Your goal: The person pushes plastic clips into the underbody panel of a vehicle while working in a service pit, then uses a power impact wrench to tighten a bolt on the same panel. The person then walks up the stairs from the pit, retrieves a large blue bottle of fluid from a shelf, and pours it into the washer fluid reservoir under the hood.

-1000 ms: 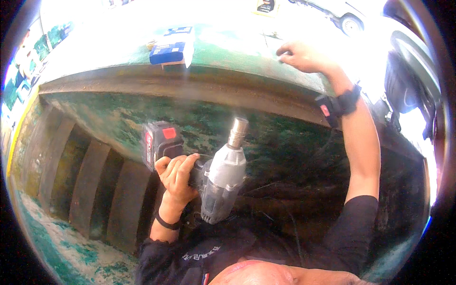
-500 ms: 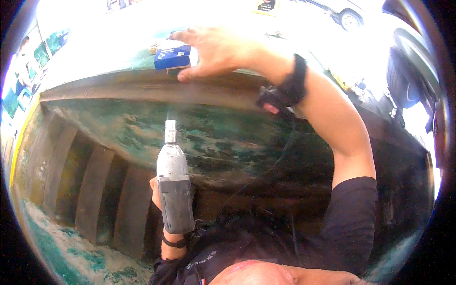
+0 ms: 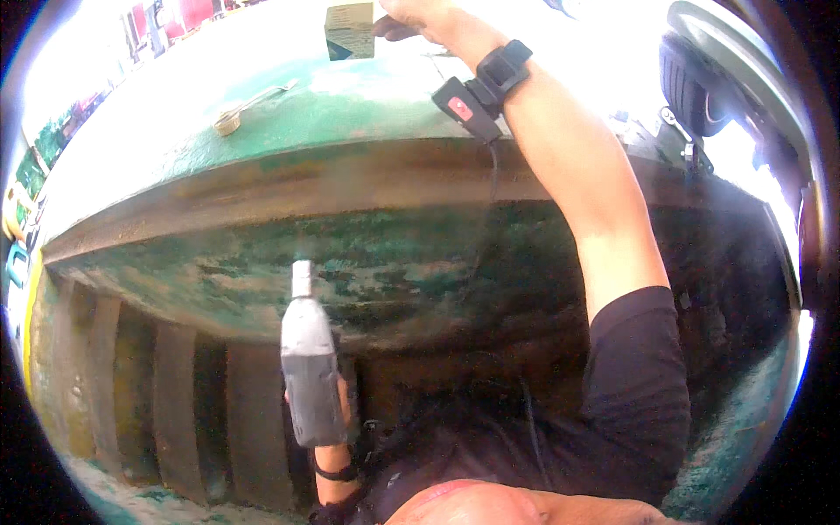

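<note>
My left hand (image 3: 341, 394) is closed round a silver-and-grey power wrench (image 3: 308, 359) with a socket (image 3: 302, 278) on its nose, held upright over my dark shirt; the tool hides most of the fingers. My right hand (image 3: 402, 19) reaches to the top edge, partly cut off, fingers curled at the side of a small cardboard box (image 3: 350, 33), apparently gripping it. A strap with a dark device (image 3: 464, 109) and a cable is on my right wrist. Below the box, a small tan round item (image 3: 227, 124) and a thin metal piece (image 3: 271, 94) lie on the pale green ledge.
The ledge (image 3: 175, 192) edges a sunken pit with green walls and steps (image 3: 175, 394) at the left. At the upper right are a dark tyre (image 3: 687, 83), vehicle bodywork and metal fittings (image 3: 691, 149). Red equipment (image 3: 184, 13) and other items stand along the far left.
My right hand reached to the blue box, then moved upward with it, away from the tan item. The wrench in my left hand swung upright, then dropped slightly. The view has shifted.
</note>
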`<action>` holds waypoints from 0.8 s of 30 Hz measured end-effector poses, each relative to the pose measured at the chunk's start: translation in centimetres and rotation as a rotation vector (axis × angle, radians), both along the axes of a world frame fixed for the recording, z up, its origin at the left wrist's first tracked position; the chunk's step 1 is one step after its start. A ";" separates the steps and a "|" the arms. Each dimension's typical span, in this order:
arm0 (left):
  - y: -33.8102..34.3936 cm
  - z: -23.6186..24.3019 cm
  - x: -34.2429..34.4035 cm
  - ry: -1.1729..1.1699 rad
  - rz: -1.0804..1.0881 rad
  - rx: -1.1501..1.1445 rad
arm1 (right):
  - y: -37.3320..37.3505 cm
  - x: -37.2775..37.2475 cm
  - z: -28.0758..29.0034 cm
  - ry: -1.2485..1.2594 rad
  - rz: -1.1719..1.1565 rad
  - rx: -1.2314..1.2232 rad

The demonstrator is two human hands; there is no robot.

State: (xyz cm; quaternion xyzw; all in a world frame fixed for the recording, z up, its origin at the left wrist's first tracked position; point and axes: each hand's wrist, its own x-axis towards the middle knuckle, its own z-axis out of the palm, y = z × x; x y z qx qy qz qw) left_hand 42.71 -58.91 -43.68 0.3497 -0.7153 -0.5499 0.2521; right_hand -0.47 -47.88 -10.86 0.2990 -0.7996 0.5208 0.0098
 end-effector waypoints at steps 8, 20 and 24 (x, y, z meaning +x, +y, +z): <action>-0.5 -1.5 -3.7 0.136 -0.338 0.174 | 3.8 6.2 -3.4 0.109 0.057 -0.050; 8.3 -3.3 -8.9 -0.148 -1.123 0.491 | 16.1 33.6 -26.0 -0.297 -0.278 -0.841; 14.7 -4.5 -10.0 -0.384 -1.478 0.544 | 18.9 36.1 -28.1 -0.150 -0.908 -0.791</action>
